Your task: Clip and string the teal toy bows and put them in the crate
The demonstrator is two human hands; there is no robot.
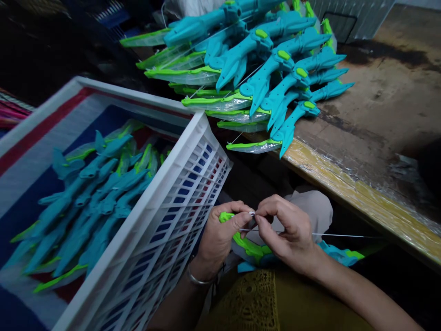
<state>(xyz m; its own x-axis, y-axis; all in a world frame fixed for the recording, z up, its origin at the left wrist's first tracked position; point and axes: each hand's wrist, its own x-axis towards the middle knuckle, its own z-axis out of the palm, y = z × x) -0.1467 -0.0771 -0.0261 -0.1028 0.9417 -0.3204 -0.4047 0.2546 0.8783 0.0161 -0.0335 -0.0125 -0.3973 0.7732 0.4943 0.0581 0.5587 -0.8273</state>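
A teal and green toy bow (253, 248) lies across my lap, partly hidden behind my hands. My left hand (222, 230) is closed at the bow's green limb tip, with thumb and fingers pinching the end of a white string (337, 235). Close against it, my right hand (284, 225) pinches the same bit of string between thumb and forefinger. A small white loop or knot shows between the fingertips. From there the string runs off to the right, past my right hand.
A white plastic crate (179, 184) with a striped lining stands at my left, holding several teal bows (103, 193). More finished-looking bows (262, 55) are piled on the wooden table (386, 110) ahead. Its taped edge (347, 179) runs diagonally close to my right arm.
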